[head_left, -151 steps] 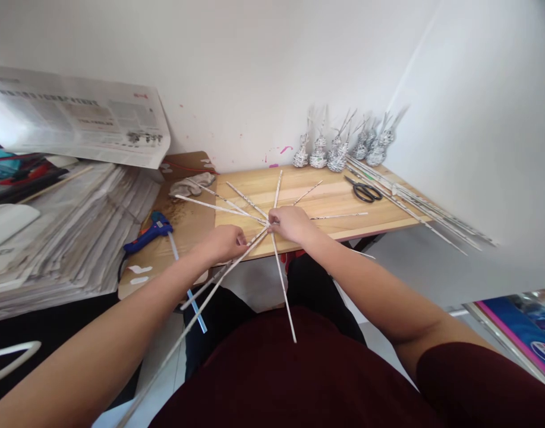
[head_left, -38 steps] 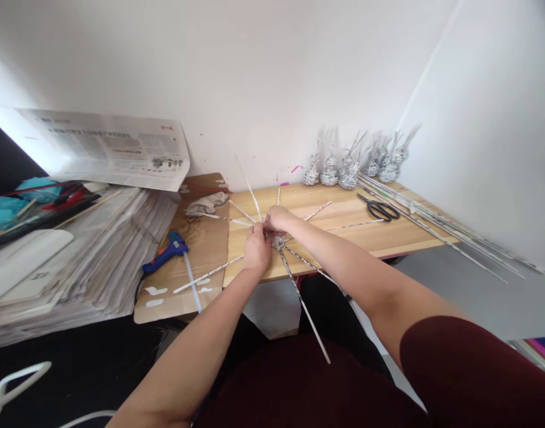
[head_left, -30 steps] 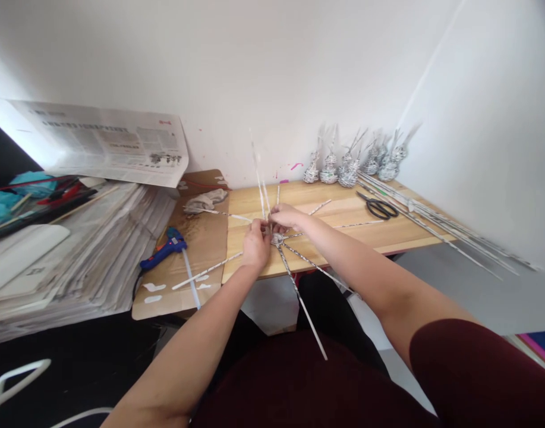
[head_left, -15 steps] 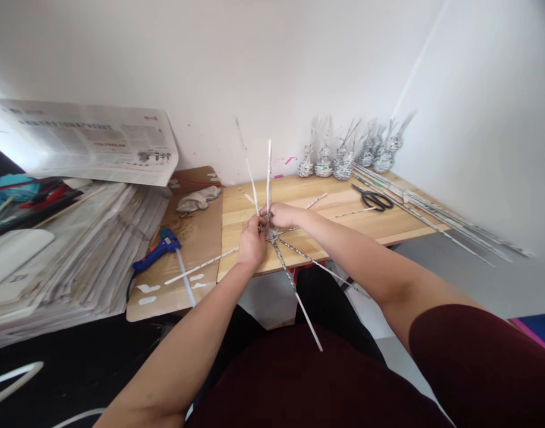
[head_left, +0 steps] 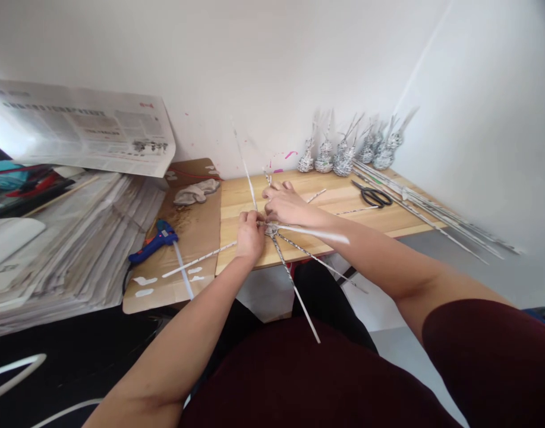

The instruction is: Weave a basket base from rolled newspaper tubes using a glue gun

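Note:
My left hand (head_left: 251,235) is closed on the woven centre (head_left: 270,229) of a star of thin rolled newspaper tubes, at the wooden table's front edge. From that centre one tube (head_left: 308,314) runs toward my lap, another (head_left: 196,260) goes left, and others fan out right and back. One pale tube (head_left: 245,163) rises steeply behind my left fingers. My right hand (head_left: 283,202) is just above the centre with bent fingers apart, its fingertips close to a short tube end (head_left: 267,176). A motion-blurred tube (head_left: 330,234) lies across below my right wrist.
Black-handled scissors (head_left: 374,196) lie right on the table (head_left: 236,190), beside a bundle of loose paper tubes (head_left: 432,211). Several small woven gourd shapes (head_left: 343,157) stand by the wall. At left are a blue glue gun (head_left: 156,241), gloves (head_left: 196,191) and stacked newspapers (head_left: 89,238).
The tube that stood upright by my right hand has swung down to the right, blurred. My right hand has let go of it and lifted, its fingers spreading. My left hand stays at the centre.

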`<state>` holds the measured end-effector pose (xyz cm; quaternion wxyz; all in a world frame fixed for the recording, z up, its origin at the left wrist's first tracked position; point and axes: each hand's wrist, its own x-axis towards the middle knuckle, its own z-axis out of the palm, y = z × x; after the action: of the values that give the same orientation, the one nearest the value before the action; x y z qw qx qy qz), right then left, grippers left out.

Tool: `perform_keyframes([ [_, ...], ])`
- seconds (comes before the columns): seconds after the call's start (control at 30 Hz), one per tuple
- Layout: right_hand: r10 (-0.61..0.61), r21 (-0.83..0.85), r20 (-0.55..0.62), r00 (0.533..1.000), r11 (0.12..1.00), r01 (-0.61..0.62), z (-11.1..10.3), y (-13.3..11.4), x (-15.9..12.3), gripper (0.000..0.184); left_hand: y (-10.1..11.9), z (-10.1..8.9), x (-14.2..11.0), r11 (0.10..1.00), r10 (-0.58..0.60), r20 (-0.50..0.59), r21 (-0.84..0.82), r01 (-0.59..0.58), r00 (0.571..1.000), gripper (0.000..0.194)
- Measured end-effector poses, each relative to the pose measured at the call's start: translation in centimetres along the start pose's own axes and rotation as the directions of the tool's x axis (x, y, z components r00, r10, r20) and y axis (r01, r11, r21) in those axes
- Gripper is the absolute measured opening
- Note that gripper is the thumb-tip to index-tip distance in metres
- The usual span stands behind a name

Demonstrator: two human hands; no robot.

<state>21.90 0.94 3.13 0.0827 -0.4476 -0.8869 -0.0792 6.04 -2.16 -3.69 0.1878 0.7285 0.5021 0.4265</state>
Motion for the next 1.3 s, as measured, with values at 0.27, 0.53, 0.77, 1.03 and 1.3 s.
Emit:
perform_keyframes([
  [0.27,-0.023,0.125,0.113,0.993,0.992,0.009,0.4,-0.3,0.1,0.021,0.2,-0.1,0.1,0.998,-0.004,0.027,0.06,0.003,1.0,0.024],
  [0.53,0.166,0.009,0.188,0.968,0.985,-0.171,-1.7,-3.0,0.4,0.02,-0.1,0.0,0.2,0.998,0.004,0.028,0.062,-0.006,1.0,0.022],
  [0.77,0.212,0.249,0.253,0.944,0.928,-0.275,0.3,-1.0,1.0,0.019,0.1,-0.1,0.1,0.996,0.014,0.046,0.084,-0.018,0.999,0.02],
  [1.03,0.027,0.45,0.23,0.973,0.883,-0.131,1.4,1.5,-0.1,0.029,0.3,-0.1,-0.1,0.994,-0.005,0.06,0.107,-0.002,0.998,0.02],
  [1.3,0.134,0.548,0.277,0.952,0.792,-0.271,1.2,0.7,-0.3,0.019,0.5,-0.2,-0.1,0.997,-0.003,0.07,0.078,-0.003,0.998,0.022],
])
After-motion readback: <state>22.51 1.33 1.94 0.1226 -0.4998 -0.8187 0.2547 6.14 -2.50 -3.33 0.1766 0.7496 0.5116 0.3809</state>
